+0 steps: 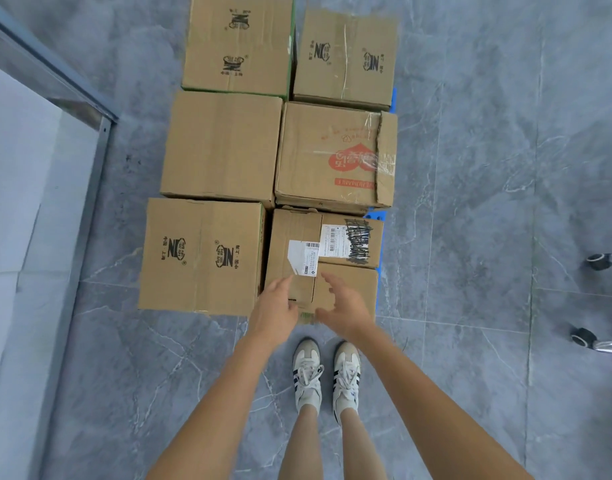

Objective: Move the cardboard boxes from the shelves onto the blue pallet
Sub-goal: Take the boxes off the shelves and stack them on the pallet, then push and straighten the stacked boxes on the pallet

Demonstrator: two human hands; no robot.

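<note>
Six brown cardboard boxes sit in two columns on the blue plastic pallet (373, 215), which shows only at its right edge. The near-left box (200, 254) bears two black "NC" logos. The near-right box (323, 261) carries white barcode labels and black scribble. The middle-right box (332, 154) shows a red heart logo. Left hand (275, 306) and right hand (344, 308), fingers spread, hover at the near-right box's front, gripping nothing.

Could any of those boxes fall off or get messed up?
Maybe. The near-left box seems to stick out past the pallet, which barely shows, so it might tip. The heart-print box has a loose, torn flap that could catch. Both hands, left and right, hover open over the labelled box.
</note>
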